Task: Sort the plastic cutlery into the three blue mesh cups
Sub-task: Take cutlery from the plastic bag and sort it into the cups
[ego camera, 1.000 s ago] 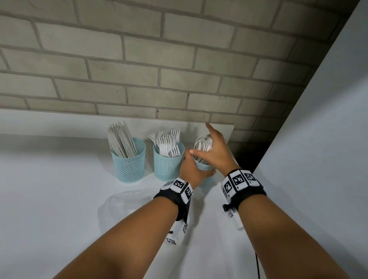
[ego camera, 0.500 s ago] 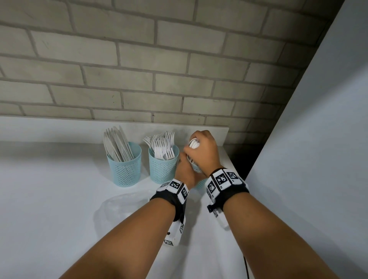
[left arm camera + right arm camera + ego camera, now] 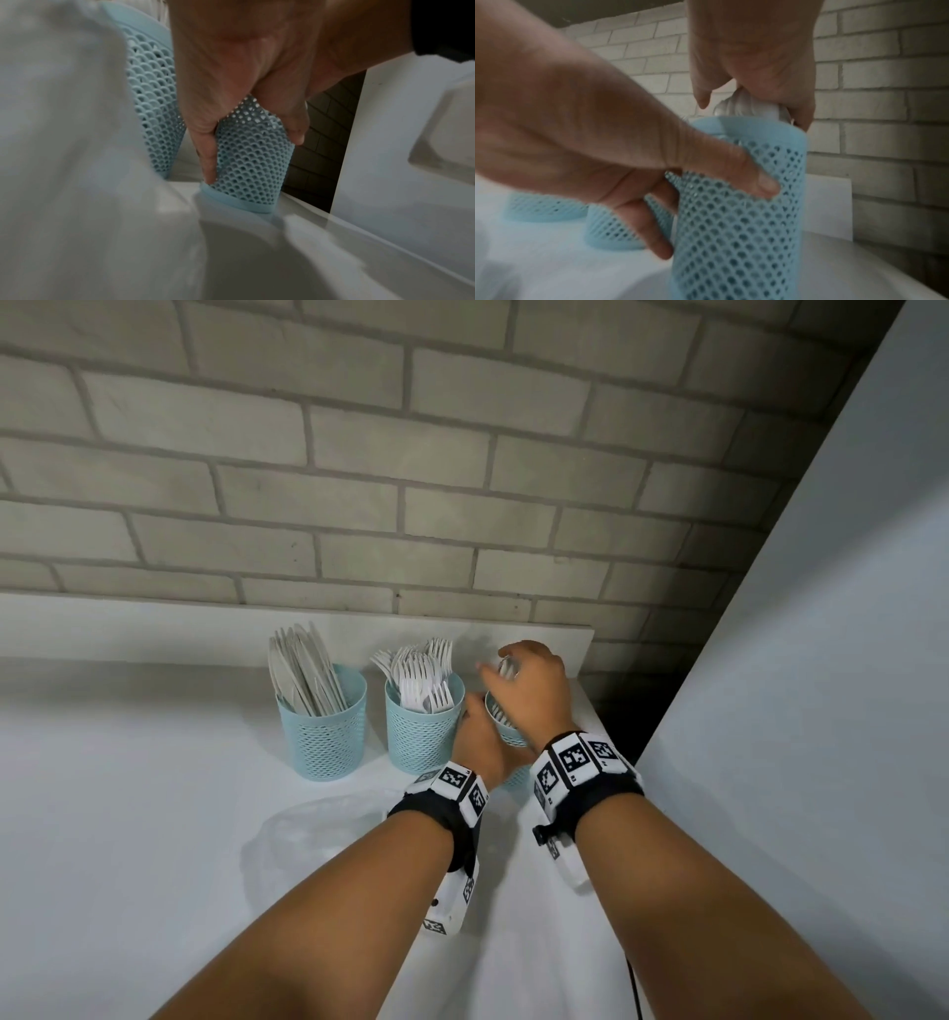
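Note:
Three blue mesh cups stand in a row on the white table. The left cup holds white knives and the middle cup holds white forks. My left hand grips the side of the right cup, thumb on one side and fingers on the other. In the left wrist view the right cup stands upright on the table. White spoons stick out of its top. My right hand curls down over the spoon bowls and holds them bunched. In the head view the right hand hides most of the cup.
A crumpled clear plastic bag lies on the table in front of the cups. A brick wall runs behind. A white panel rises on the right, with a dark gap past the table's right edge.
A second ago my right hand hovered with fingers spread over the spoons; it has since curled down onto them. My left hand has stayed on the right cup.

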{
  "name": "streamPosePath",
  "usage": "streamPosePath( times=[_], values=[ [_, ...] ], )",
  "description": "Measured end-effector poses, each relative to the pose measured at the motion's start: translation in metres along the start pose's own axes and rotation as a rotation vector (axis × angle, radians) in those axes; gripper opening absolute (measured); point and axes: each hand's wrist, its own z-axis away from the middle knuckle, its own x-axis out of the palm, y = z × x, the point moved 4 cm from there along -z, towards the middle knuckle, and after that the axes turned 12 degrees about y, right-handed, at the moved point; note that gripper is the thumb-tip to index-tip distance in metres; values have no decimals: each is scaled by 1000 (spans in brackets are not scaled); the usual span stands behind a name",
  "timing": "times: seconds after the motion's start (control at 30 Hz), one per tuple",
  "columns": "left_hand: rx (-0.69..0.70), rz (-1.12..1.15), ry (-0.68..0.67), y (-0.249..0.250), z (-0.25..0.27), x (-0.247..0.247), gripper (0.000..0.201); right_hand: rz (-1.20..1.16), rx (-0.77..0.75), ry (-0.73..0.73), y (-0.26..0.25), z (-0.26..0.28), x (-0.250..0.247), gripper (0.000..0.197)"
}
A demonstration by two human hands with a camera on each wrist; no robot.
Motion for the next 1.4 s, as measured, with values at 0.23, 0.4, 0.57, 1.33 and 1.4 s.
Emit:
streamPosePath(
  times=[0.23, 0.4, 0.57, 1.33, 1.4],
  values=[
    [-10, -7, -1, -6, -4, 4, 91, 36, -10, -31, 2, -4, 3, 44],
    [-8, -4, -7, -8, -4, 4, 89, 15, -15, -1, 6, -3, 3, 37],
    [-4, -42, -25, -8, -4, 3, 102, -17, -129, -31, -1, 3, 8, 25],
    [-92, -309, -9, 1, -3, 1, 79, -33, 105, -86, 22, -20, -5, 47],
    [-64, -405, -53, 6, 0, -2, 75, -51, 119, -100, 24, -19, -5, 50]
  ],
)
